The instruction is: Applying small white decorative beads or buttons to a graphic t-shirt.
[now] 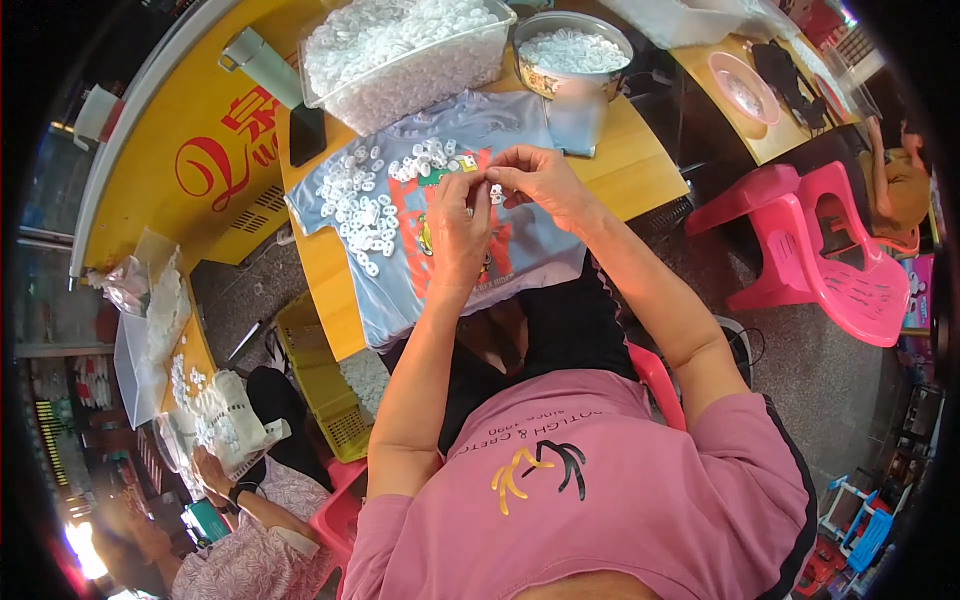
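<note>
My left hand (459,228) and my right hand (545,186) meet fingertip to fingertip above a light blue printed T-shirt (385,305) spread on the table. Both have their fingers pinched together; whatever sits between them is too small and too covered to name. Just left of my left hand, a loose heap of small white oval pieces with holes (362,215) lies on the shirt. More such pieces (428,158) are scattered over its print, close beyond my left knuckles.
Behind the shirt stand a clear tub (420,95) heaped with white pieces and a round metal pot (572,55) of them. A green flask (262,68) and a dark phone (307,135) are at left. Pink chairs (830,260) stand right; another person (250,530) works lower left.
</note>
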Tool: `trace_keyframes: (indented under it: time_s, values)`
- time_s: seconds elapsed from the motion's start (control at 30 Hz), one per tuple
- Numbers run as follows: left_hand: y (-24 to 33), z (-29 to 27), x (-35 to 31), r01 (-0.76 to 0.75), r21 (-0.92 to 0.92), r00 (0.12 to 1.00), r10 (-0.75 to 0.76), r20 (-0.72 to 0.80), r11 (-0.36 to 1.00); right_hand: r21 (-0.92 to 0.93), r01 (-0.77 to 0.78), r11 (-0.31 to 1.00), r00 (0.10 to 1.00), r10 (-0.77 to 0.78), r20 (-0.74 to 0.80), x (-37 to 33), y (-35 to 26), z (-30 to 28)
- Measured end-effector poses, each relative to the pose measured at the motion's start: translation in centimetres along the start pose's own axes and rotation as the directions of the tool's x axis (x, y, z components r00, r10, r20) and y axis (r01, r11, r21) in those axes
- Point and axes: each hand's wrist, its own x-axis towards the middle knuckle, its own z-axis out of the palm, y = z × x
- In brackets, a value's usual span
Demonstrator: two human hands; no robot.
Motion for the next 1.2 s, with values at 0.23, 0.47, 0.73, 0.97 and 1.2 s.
trace_keyframes:
  time_s: [0.23, 0.47, 0.73, 0.97, 1.2]
  values:
    - [-0.7, -0.1, -0.5, 0.142, -0.147, 0.990, -0.141, 0.017, 0.979, 0.136, -0.063, 0.989, 0.997, 0.057, 0.046, -0.3, -0.1, -0.1]
    - [-0.5, -0.3, -0.4, 0.347, -0.380, 0.937, -0.338, 0.092, 0.857, 0.185, -0.108, 0.977, 0.994, 0.101, 0.043, -0.4, 0.1, -0.1]
    - [-0.6, -0.3, -0.5, 0.347, -0.378, 0.937, -0.333, 0.103, 0.858, 0.102, -0.050, 0.994, 0.998, 0.047, 0.030, -0.7, -0.1, 0.2]
    - [-0.5, -0.3, -0.8, 0.400, -0.440, 0.916, -0.361, 0.172, 0.804, 0.126, -0.025, 0.992, 0.995, 0.012, 0.104, -0.9, -0.3, 0.1]
    - [-0.6, -0.5, -0.7, 0.475, -0.548, 0.878, -0.407, 0.251, 0.688, 0.254, -0.078, 0.964, 0.993, 0.052, 0.109, -1.0, -0.3, 0.4]
